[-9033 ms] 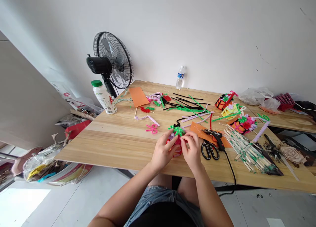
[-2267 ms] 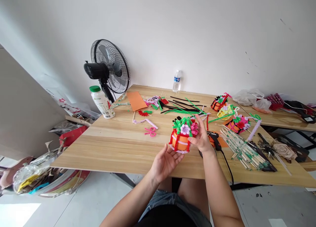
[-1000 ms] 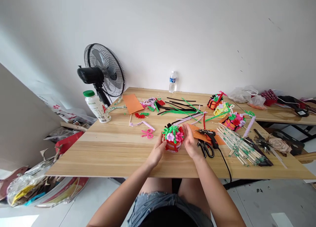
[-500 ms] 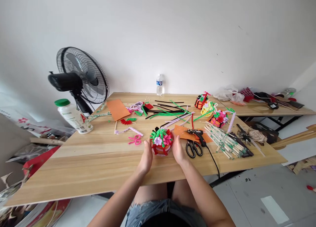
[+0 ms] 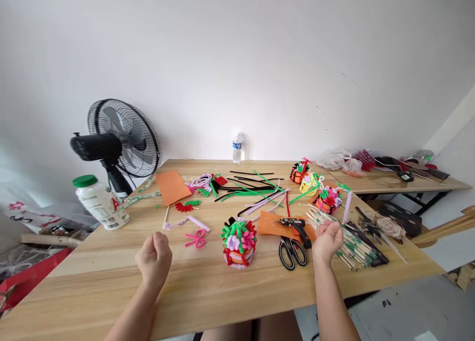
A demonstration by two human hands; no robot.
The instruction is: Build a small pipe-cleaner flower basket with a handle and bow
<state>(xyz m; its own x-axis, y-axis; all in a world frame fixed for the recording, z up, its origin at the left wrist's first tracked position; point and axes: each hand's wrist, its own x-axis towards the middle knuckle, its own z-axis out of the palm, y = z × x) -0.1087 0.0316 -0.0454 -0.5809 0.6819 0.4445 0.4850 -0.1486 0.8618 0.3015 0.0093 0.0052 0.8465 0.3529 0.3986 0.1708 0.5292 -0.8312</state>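
A chenille-stem flower basket [image 5: 239,243] stands upright on the tabletop [image 5: 196,296], close to the front edge and about midway between its left and right ends, as a worker's bare hands frame it from afar. The left hand [image 5: 154,258], curled into a fist, is nearest a pink chenille bow [image 5: 196,239]; the right hand [image 5: 328,239], also balled up, appears against a bundle of wrapped sticks [image 5: 351,247] toward the right edge. From where I stand, neither visibly grips anything, though the insides of the fists are hidden.

Releasing the basket cleanly, I would judge, means seating its base flat, leaving the soft petals uncrushed and steering the right arm wide of the glue gun [image 5: 299,228] and scissors [image 5: 293,254].

Half a second ago, both hands were unfurled, palms flanking the basket; now they are clenched and well apart from it, while the basket remains near the front edge.
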